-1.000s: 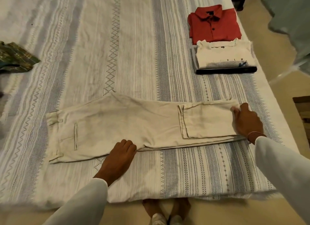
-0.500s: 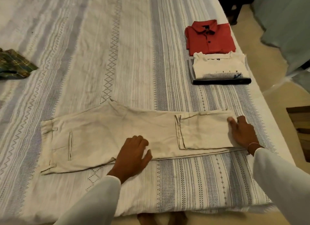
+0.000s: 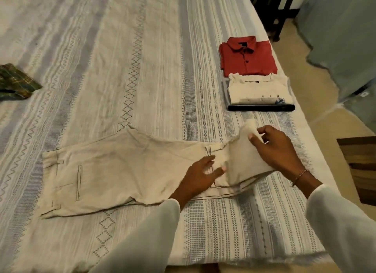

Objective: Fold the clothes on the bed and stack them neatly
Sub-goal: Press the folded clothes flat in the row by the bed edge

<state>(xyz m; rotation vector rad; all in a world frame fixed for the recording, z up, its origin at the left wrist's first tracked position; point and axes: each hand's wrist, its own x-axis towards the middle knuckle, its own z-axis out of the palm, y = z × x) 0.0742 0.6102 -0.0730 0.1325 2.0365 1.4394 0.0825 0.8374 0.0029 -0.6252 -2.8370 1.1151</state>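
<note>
Beige trousers (image 3: pixel 114 171) lie lengthwise across the near part of the bed, waistband at the left, legs doubled over at the right. My right hand (image 3: pixel 278 150) grips the folded leg end and holds it lifted off the bed, tilted toward the left. My left hand (image 3: pixel 201 175) lies flat on the trousers just left of the lifted part, fingers spread. Further back on the right sit a folded red polo shirt (image 3: pixel 249 57) and a folded cream T-shirt (image 3: pixel 258 88) on a dark garment (image 3: pixel 261 107).
A striped white and grey bedspread (image 3: pixel 126 69) covers the bed. A green plaid garment (image 3: pixel 15 82) lies at the left edge. The bed's right edge runs past the folded pile, with floor, a dark stool (image 3: pixel 272 10) and a wooden piece (image 3: pixel 360 166) beyond.
My right hand has taken hold of the folded leg end and raised it off the bed. My left hand slid right along the trousers to the fold.
</note>
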